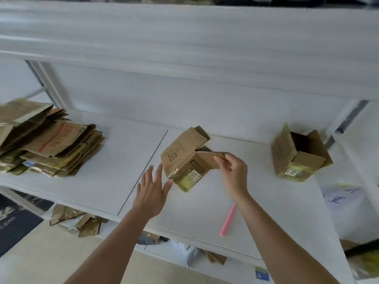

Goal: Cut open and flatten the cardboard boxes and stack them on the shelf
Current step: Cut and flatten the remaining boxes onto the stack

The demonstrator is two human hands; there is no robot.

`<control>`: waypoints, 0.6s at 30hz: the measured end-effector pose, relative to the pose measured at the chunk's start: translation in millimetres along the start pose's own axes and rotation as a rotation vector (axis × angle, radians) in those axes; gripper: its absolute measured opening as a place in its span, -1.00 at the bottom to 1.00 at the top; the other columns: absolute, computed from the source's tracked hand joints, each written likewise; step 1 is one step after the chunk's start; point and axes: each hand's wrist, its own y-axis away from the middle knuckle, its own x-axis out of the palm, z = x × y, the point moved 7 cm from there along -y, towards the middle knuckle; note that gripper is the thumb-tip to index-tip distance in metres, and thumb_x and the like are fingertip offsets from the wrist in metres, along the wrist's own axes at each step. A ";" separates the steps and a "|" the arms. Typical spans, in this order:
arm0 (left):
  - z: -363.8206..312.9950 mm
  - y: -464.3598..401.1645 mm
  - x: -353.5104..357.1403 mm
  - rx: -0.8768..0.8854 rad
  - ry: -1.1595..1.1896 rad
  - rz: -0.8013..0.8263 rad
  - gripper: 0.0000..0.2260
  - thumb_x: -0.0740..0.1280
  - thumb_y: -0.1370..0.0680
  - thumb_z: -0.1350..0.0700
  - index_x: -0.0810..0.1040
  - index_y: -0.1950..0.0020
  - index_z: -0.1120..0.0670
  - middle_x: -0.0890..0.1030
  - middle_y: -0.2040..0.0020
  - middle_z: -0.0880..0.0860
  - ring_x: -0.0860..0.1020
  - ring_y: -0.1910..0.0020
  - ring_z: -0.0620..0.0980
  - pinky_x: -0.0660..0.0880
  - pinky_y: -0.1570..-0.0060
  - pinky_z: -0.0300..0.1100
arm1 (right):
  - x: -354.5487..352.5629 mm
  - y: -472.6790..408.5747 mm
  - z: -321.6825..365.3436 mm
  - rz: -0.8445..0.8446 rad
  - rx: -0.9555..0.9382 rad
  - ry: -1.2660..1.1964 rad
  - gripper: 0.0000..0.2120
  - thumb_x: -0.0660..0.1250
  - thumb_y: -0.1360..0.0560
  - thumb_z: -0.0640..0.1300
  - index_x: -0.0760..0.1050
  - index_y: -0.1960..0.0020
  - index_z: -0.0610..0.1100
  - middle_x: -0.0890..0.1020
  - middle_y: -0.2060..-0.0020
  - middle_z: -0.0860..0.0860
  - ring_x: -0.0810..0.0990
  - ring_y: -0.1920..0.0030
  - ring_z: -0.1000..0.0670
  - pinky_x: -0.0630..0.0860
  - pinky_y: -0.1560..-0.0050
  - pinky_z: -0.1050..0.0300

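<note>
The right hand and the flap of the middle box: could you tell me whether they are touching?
Touching. The head view shows the right hand pinching the open flap of the middle box, with fingertips on the flap's edge.

Both bare forearms reach forward. The left hand (152, 188) is spread flat, fingers straight and splayed. The right hand (233, 171), farther right, has its fingers curled in a pinch.

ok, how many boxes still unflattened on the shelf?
2. One box mid-shelf, its flap pinched by the right hand; the other box stands open at the right end. The pile at left is flattened already.
</note>
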 end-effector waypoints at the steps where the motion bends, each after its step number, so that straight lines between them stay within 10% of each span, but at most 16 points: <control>1: 3.4 2.1 -17.3 0.028 0.082 -0.096 -0.35 -0.03 -0.59 -0.23 -0.01 -0.60 0.06 0.03 -0.56 0.18 0.09 -0.54 0.21 0.16 -0.47 0.15 | 13.9 7.7 -4.9 -0.008 0.157 -0.173 -0.78 0.38 -0.55 -0.23 0.52 0.25 -0.28 0.54 0.37 -0.07 0.43 0.32 0.01 0.40 0.25 0.12; 4: 7.4 7.5 -66.3 0.176 0.232 -0.338 -0.43 0.05 -0.62 -0.20 0.11 -0.57 0.02 0.17 -0.50 0.07 0.35 -0.39 0.08 0.41 -0.28 0.04 | 60.2 44.5 -34.0 -0.030 0.691 -0.618 -0.86 0.34 -0.59 -0.19 0.58 0.14 -0.15 0.60 0.15 -0.12 0.54 0.14 -0.06 0.54 -0.08 -0.22; 7: 12.9 2.2 -71.7 0.272 0.148 -0.238 -0.44 -0.01 -0.61 -0.25 0.25 -0.54 -0.01 0.30 -0.50 -0.05 0.40 -0.38 -0.03 0.35 -0.32 -0.09 | 86.6 86.6 -69.5 0.022 1.001 -0.542 -0.88 0.32 -0.61 -0.08 0.50 0.04 -0.13 0.55 0.15 -0.03 0.52 0.06 -0.12 0.52 -0.17 -0.32; 14: 3.7 -9.1 -7.8 0.356 -0.033 0.027 -0.35 0.20 -0.56 -0.29 0.15 -0.58 -0.07 0.09 -0.58 -0.19 -0.14 -0.53 -0.27 -0.25 -0.54 -0.02 | 69.1 112.5 -107.7 0.245 0.871 -0.005 -0.75 0.37 -0.57 -0.08 0.57 0.20 -0.23 0.66 0.36 -0.08 0.69 0.31 -0.08 0.60 0.29 0.11; 18: -5.6 -19.5 -2.6 0.317 -0.030 0.009 -0.31 0.30 -0.50 -0.31 0.24 -0.55 -0.06 0.16 -0.56 -0.17 -0.02 -0.56 -0.19 -0.21 -0.53 0.02 | 28.2 88.1 -106.2 0.289 0.435 0.716 -0.82 0.19 -0.62 -0.13 0.57 0.01 -0.03 0.67 0.07 0.02 0.61 -0.13 -0.05 0.42 0.29 0.22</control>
